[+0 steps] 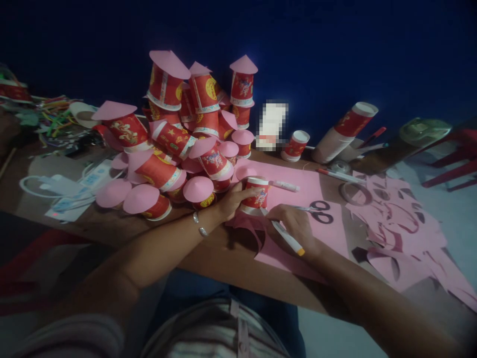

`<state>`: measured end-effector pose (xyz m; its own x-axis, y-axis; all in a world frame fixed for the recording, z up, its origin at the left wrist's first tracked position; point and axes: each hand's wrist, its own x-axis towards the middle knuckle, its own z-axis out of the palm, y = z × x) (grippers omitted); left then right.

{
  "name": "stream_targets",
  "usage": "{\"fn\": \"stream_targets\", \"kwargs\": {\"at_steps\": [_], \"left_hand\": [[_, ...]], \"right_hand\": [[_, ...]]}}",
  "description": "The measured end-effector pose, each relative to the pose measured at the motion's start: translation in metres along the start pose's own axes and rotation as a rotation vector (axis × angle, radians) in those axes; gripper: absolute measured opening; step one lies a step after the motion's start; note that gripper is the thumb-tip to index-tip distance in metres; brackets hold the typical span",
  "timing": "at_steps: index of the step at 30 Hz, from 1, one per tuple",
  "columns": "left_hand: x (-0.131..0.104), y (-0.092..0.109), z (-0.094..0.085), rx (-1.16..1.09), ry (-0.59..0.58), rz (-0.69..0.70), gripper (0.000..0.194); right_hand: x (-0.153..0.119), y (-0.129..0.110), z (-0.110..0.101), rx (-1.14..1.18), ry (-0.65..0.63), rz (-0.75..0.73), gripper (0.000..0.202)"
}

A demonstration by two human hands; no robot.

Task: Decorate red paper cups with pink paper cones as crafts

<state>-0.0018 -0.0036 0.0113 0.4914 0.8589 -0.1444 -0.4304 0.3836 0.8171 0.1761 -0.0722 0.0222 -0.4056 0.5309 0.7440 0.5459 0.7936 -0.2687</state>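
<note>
My left hand (236,199) is wrapped round the side of a red paper cup (257,195) that stands on a sheet of pink paper (328,228). My right hand (292,221) grips a white marker (286,237) with an orange end, its tip close to the cup's lower rim. Just behind, a capped marker (286,186) lies on the sheet. Black-handled scissors (321,213) rest right of my right hand, their blades partly hidden behind it. A curled piece of pink paper hangs near the table's front edge.
Red cups with pink cone tops (149,169) are piled at the left. Pink paper scraps (406,223) and a roll of tape (356,193) lie at the right. A leaning cup stack (346,132) and a lone cup (296,145) stand behind. A power strip (84,191) is far left.
</note>
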Motion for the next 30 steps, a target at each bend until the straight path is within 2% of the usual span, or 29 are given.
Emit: {"fn": "stream_targets", "kwargs": {"at_steps": [15,30], "left_hand": [[-0.0001,-0.0005,0.0000,0.000,0.019,0.003,0.041],[0.0016,-0.0031,-0.0019,0.020,0.013,0.024,0.047]], "right_hand": [[0.0028,-0.0039,-0.0010,-0.010,-0.003,-0.042,0.013],[0.0000,-0.0020,0.0013,0.013,-0.017,-0.058,0.014]]}}
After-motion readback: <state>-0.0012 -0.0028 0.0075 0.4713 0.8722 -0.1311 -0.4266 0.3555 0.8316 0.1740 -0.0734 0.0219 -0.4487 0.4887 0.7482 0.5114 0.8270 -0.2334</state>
